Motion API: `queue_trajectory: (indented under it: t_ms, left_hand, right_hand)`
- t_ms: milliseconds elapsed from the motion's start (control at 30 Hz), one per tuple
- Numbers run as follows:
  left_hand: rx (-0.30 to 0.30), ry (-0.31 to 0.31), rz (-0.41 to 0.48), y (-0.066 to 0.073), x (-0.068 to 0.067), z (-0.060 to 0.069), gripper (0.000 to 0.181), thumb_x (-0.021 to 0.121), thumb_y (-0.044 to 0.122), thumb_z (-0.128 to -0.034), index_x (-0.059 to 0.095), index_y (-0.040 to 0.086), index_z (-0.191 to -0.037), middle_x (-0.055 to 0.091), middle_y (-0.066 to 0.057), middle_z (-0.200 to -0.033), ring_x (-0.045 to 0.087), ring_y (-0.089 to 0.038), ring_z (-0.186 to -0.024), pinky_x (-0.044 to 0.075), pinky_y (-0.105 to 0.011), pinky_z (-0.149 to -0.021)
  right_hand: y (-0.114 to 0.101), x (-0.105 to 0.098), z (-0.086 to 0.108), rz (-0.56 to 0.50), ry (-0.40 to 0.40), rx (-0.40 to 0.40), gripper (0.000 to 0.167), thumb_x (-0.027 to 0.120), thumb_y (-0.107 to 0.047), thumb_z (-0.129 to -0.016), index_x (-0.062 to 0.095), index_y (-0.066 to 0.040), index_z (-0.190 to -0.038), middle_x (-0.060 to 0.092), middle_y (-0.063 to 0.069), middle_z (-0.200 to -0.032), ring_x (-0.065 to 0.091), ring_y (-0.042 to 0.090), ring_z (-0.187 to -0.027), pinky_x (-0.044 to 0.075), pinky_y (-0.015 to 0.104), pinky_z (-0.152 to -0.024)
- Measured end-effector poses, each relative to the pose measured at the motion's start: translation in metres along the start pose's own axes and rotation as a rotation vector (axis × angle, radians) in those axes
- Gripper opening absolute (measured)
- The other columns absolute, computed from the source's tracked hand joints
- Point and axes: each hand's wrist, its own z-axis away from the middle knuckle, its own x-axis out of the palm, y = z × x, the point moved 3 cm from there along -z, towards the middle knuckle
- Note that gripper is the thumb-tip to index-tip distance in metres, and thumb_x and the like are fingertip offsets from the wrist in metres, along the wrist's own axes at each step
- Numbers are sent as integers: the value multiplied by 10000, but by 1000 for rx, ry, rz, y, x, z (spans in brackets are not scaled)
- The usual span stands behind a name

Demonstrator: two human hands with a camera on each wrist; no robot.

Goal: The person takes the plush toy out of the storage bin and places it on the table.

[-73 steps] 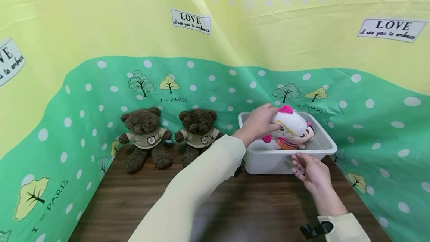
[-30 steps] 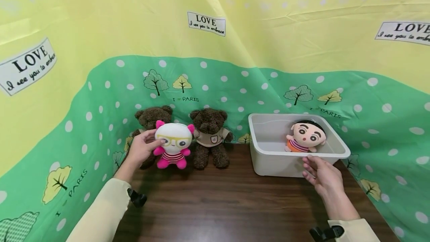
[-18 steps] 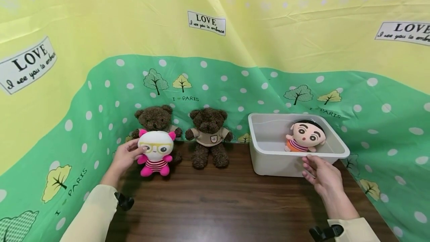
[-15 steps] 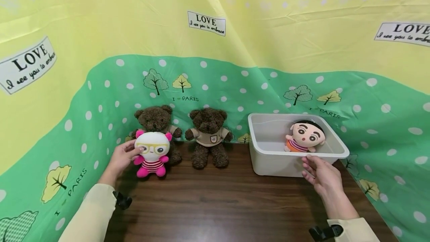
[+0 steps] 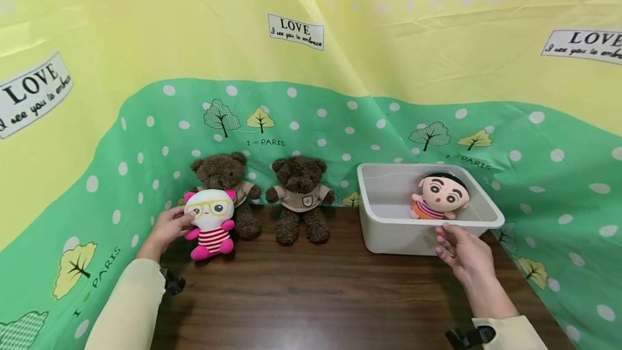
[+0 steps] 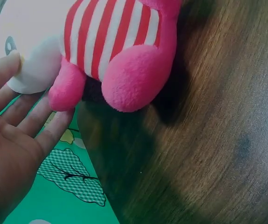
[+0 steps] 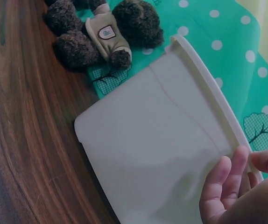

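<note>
In the head view my left hand (image 5: 167,229) pinches the side of the head of a white and pink plush (image 5: 210,226) with yellow glasses and a striped body. In the left wrist view the thumb lies on the face of that plush (image 6: 129,79) and the fingers pass behind it. The plush stands in front of a brown bear (image 5: 222,173), partly covering it. My right hand (image 5: 468,255) holds the front rim of a grey bin (image 5: 398,236); in the right wrist view the thumb of this hand (image 7: 246,196) is at the rim, fingers against the wall.
A black-haired doll (image 5: 443,196) leans inside the bin. Between the bin and the left bear sits a second brown bear (image 5: 300,199). The wooden table (image 5: 301,296) is bordered at the back and sides by a green and yellow cloth (image 5: 311,118).
My left hand has lifted the white and pink plush out of the bin and carried it left to the front of the left bear, where it now tilts slightly. My right hand has stayed at the rim.
</note>
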Motion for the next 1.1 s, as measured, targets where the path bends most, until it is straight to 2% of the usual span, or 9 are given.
queue_trajectory:
  t_ms: [133, 267, 367, 533, 767, 867, 967, 1033, 1100]
  left_hand:
    - [-8, -13, -40, -3, 4, -4, 666, 514, 341, -1087, 320, -76, -1568, 570, -301, -1346, 682, -110, -1010, 596, -297, -829]
    - [-18, -45, -71, -3, 8, -7, 677, 462, 351, -1104, 245, -52, -1602, 513, -348, -1397, 657, -302, -1154, 592, -310, -831]
    - [-15, -5, -103, -2, 8, -7, 668, 463, 326, -1104, 250, -85, -1586, 488, -359, -1402, 613, -388, -1194, 588, -369, -866]
    - [-9, 69, -114, -1, 7, -7, 662, 547, 313, -1074, 327, -91, -1550, 475, -311, -1419, 615, -352, -1159, 558, -467, -969]
    - [24, 76, -161, 2, 7, -8, 630, 563, 292, -1067, 376, -86, -1534, 484, -328, -1439, 578, -406, -1221, 546, -499, -983]
    - [18, 114, -207, 5, 6, -8, 612, 562, 310, -1062, 418, -80, -1511, 502, -321, -1434, 542, -439, -1267, 518, -523, -1002]
    - [46, 168, -274, 13, 6, -8, 574, 555, 311, -1058, 476, -79, -1472, 524, -314, -1409, 552, -439, -1236, 527, -493, -957]
    - [90, 241, -307, 23, 10, -7, 533, 552, 307, -1053, 525, -65, -1433, 535, -309, -1373, 559, -438, -1207, 516, -507, -953]
    - [151, 357, -332, 37, 15, -7, 467, 557, 301, -1039, 596, -38, -1356, 568, -273, -1301, 578, -411, -1150, 506, -502, -933]
  right_hand:
    - [-1, -2, 1, -2, 2, -6, 137, 724, -354, -971, 730, -220, -943, 755, -80, -845, 670, 86, -756, 607, 320, -648]
    - [-3, -2, 0, -9, 3, -14, 136, 732, -351, -965, 728, -216, -951, 756, -76, -842, 671, 90, -751, 608, 322, -644]
    - [-3, -1, 0, -13, 0, -18, 143, 744, -353, -956, 731, -211, -954, 757, -73, -843, 673, 93, -753, 609, 324, -647]
    - [-2, -1, 0, -11, 4, -15, 149, 748, -357, -952, 724, -210, -957, 756, -75, -838, 673, 93, -747, 610, 322, -640]
    - [-1, 0, -1, -8, -3, -15, 148, 742, -354, -957, 720, -208, -961, 756, -76, -837, 675, 90, -746, 608, 317, -635]
    - [-1, 1, 0, -9, -6, -9, 153, 742, -360, -956, 720, -209, -962, 757, -78, -840, 674, 90, -750, 609, 316, -640]
    - [-2, 1, 0, -11, -6, -9, 152, 744, -361, -954, 728, -210, -957, 758, -78, -840, 675, 91, -751, 610, 316, -643]
    - [-2, 1, 0, -12, -3, -8, 150, 748, -362, -952, 736, -212, -945, 758, -78, -838, 674, 92, -750, 609, 316, -642]
    - [-2, 1, 0, -17, -3, -6, 148, 751, -361, -949, 744, -214, -935, 759, -79, -836, 674, 92, -748, 609, 316, -640]
